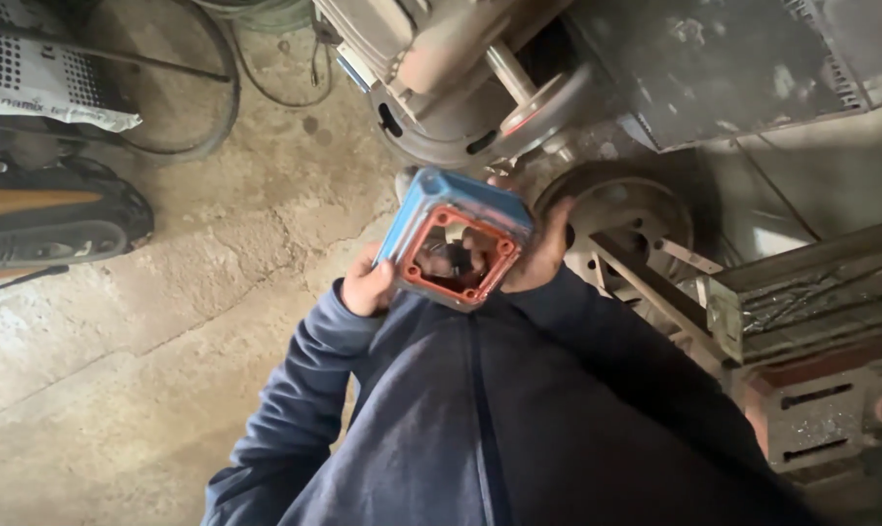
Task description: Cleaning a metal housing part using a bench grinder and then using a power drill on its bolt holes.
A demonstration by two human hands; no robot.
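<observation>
While both hands gripped it from opposite sides, the blue square housing cover [458, 239] with its orange gasket face was held at chest level, open side tilted toward the camera, presumably for inspection. The left hand [366, 285] and right hand [541, 255] had fingers curled around its edges. A dusty motor [451, 78] stood beyond, above the concrete floor [168, 321].

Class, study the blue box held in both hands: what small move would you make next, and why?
Probably tilt the blue square cover a little more toward the eyes. Left hand and right hand grip its opposite edges, the open side with the orange gasket faces up, and its shadowed inside is hard to make out.
</observation>
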